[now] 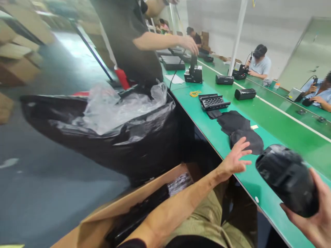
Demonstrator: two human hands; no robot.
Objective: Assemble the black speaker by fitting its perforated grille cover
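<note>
Green worktable (279,119) runs along the right side of the room; we find a big black bag (157,151) standing beside it. We record a black case (288,179), oblong, rounded at the ends, pale glints on top, somewhat blurred. It is held up over the table, our right hand (317,220) clamped on its lower right end. Our left hand (234,163), fingers apart, hangs to its left, near flat black cloths (247,142).
</note>
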